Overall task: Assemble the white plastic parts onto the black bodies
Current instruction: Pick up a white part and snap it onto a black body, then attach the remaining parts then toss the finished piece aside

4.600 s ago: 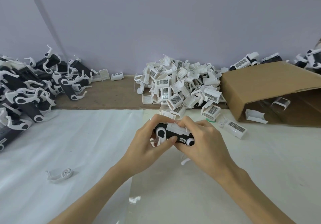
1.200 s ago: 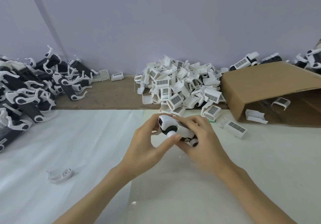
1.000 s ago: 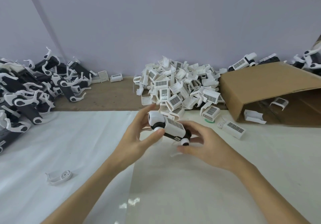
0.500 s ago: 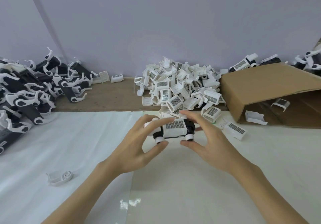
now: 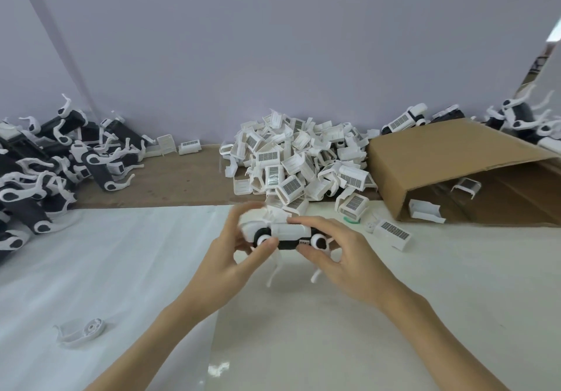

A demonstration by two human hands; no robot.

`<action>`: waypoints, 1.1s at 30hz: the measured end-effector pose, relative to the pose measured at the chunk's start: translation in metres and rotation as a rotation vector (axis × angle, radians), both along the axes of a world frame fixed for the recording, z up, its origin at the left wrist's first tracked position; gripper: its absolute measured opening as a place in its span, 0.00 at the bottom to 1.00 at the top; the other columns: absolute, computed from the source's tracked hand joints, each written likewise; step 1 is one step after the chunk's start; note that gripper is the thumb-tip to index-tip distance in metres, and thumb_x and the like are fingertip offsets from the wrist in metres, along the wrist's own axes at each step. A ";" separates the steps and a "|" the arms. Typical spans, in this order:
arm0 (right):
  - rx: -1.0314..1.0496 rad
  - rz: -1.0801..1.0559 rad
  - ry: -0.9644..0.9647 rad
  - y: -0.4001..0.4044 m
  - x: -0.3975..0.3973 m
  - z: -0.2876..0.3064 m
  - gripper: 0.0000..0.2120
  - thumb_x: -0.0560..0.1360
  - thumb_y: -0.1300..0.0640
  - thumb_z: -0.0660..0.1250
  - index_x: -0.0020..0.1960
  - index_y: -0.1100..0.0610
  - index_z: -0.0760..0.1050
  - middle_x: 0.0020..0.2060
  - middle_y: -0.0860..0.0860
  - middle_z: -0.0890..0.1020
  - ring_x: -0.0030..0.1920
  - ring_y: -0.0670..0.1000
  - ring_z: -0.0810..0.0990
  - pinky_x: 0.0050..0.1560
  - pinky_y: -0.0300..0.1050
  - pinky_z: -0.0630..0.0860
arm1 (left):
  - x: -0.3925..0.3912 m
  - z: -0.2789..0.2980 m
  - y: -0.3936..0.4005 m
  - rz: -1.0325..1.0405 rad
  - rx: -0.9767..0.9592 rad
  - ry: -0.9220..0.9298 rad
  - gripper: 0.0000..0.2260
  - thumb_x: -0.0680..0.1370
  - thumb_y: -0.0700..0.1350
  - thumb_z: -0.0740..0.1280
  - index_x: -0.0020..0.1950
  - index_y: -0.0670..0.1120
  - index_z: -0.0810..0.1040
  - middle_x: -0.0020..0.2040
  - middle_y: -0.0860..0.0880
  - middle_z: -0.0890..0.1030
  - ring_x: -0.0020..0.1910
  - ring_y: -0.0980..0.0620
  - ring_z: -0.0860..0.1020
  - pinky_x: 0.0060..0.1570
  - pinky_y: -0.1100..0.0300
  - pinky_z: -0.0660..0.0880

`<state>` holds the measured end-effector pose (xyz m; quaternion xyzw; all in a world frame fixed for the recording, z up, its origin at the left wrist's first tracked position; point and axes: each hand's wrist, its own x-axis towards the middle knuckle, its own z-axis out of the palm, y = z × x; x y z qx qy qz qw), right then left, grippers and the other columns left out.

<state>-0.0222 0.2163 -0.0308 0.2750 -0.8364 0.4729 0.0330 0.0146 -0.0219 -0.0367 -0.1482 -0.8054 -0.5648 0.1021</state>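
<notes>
Dead centre of the frame, the left hand [image 5: 230,257] and the right hand [image 5: 343,257] both grip one black body [image 5: 287,243] with its white cover [image 5: 288,230] on top, holding it above the white table [image 5: 121,269]. Just behind, upper centre, sits the heap of white parts [image 5: 297,163]; finished pieces [image 5: 45,163] crowd the left edge.

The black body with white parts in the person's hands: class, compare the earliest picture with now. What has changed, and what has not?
The black body was turned over in the hands: its barcode face showed briefly, now a plain white cover faces up and thin white arms hang below. The left hand and right hand grip its ends rather than covering it. The white pile, cardboard box and loose white piece stayed put.
</notes>
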 end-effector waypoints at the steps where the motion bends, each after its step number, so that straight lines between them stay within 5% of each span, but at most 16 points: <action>1: -0.010 -0.018 -0.065 0.001 0.000 0.001 0.16 0.80 0.45 0.72 0.67 0.36 0.78 0.52 0.44 0.84 0.52 0.46 0.82 0.55 0.41 0.79 | -0.001 -0.002 -0.001 0.024 0.043 -0.048 0.24 0.77 0.67 0.66 0.71 0.67 0.68 0.53 0.53 0.86 0.49 0.51 0.83 0.57 0.56 0.79; 3: -0.053 -0.074 -0.216 0.004 -0.003 0.003 0.15 0.78 0.41 0.73 0.64 0.37 0.81 0.45 0.46 0.85 0.44 0.49 0.84 0.49 0.45 0.81 | -0.003 -0.004 -0.004 0.075 0.079 -0.049 0.24 0.77 0.71 0.61 0.72 0.67 0.67 0.53 0.53 0.87 0.51 0.53 0.83 0.56 0.61 0.76; 6: -0.290 -0.086 -0.545 0.016 -0.018 0.017 0.15 0.78 0.45 0.74 0.61 0.50 0.83 0.46 0.59 0.87 0.41 0.56 0.85 0.40 0.45 0.80 | -0.008 -0.001 -0.007 0.146 0.158 -0.028 0.24 0.81 0.68 0.55 0.72 0.57 0.71 0.55 0.50 0.86 0.53 0.49 0.83 0.56 0.49 0.77; 8: -0.634 -0.102 -0.729 0.035 -0.037 0.040 0.21 0.77 0.48 0.73 0.64 0.60 0.80 0.51 0.65 0.86 0.45 0.59 0.86 0.43 0.44 0.82 | -0.009 0.001 -0.009 0.179 0.177 -0.038 0.22 0.82 0.64 0.55 0.67 0.53 0.76 0.54 0.49 0.86 0.52 0.46 0.83 0.57 0.43 0.78; 11: -1.463 0.103 -0.729 0.073 -0.064 0.077 0.31 0.78 0.46 0.70 0.72 0.67 0.71 0.64 0.71 0.79 0.62 0.68 0.82 0.66 0.50 0.79 | -0.010 0.002 -0.009 0.187 0.147 -0.073 0.23 0.86 0.63 0.55 0.58 0.48 0.83 0.52 0.50 0.85 0.51 0.47 0.82 0.56 0.43 0.78; 14: -1.845 0.144 -0.613 0.088 -0.075 0.087 0.31 0.84 0.47 0.65 0.77 0.67 0.62 0.65 0.72 0.78 0.66 0.68 0.80 0.63 0.53 0.82 | -0.008 0.001 -0.005 0.176 0.055 -0.082 0.22 0.84 0.59 0.56 0.52 0.47 0.84 0.51 0.52 0.85 0.50 0.51 0.82 0.54 0.48 0.78; 18: -1.543 0.053 -0.797 0.053 -0.069 0.049 0.16 0.84 0.53 0.64 0.66 0.62 0.78 0.56 0.55 0.85 0.51 0.53 0.86 0.45 0.45 0.82 | -0.009 -0.001 -0.003 0.198 -0.098 -0.052 0.16 0.83 0.58 0.60 0.48 0.52 0.84 0.49 0.57 0.85 0.50 0.55 0.82 0.52 0.56 0.77; 23: -1.225 0.048 -0.999 0.000 -0.059 0.013 0.14 0.81 0.52 0.67 0.53 0.62 0.86 0.44 0.55 0.82 0.38 0.52 0.81 0.36 0.43 0.80 | -0.021 -0.009 -0.018 0.307 -0.380 0.020 0.05 0.84 0.50 0.68 0.49 0.55 0.81 0.49 0.59 0.80 0.53 0.58 0.77 0.49 0.63 0.73; 26: -1.096 0.101 -1.039 -0.021 -0.062 0.003 0.14 0.80 0.48 0.69 0.44 0.58 0.81 0.39 0.53 0.78 0.35 0.51 0.76 0.32 0.42 0.74 | -0.039 -0.014 -0.039 0.471 -0.441 0.002 0.03 0.84 0.51 0.68 0.55 0.54 0.80 0.56 0.58 0.78 0.59 0.56 0.73 0.56 0.61 0.69; 29: -1.006 0.162 -1.030 -0.033 -0.066 -0.005 0.20 0.78 0.46 0.72 0.36 0.52 0.64 0.32 0.48 0.60 0.29 0.46 0.59 0.28 0.39 0.59 | -0.070 -0.014 -0.076 0.673 -0.571 -0.071 0.12 0.84 0.52 0.68 0.66 0.49 0.79 0.64 0.47 0.74 0.67 0.44 0.68 0.66 0.54 0.67; 33: -0.840 0.156 -0.912 -0.034 -0.068 -0.018 0.24 0.77 0.49 0.73 0.33 0.51 0.60 0.32 0.48 0.51 0.25 0.44 0.52 0.24 0.40 0.51 | -0.122 0.002 -0.138 0.925 -0.798 -0.205 0.22 0.84 0.54 0.66 0.76 0.49 0.69 0.75 0.37 0.61 0.73 0.34 0.62 0.73 0.42 0.62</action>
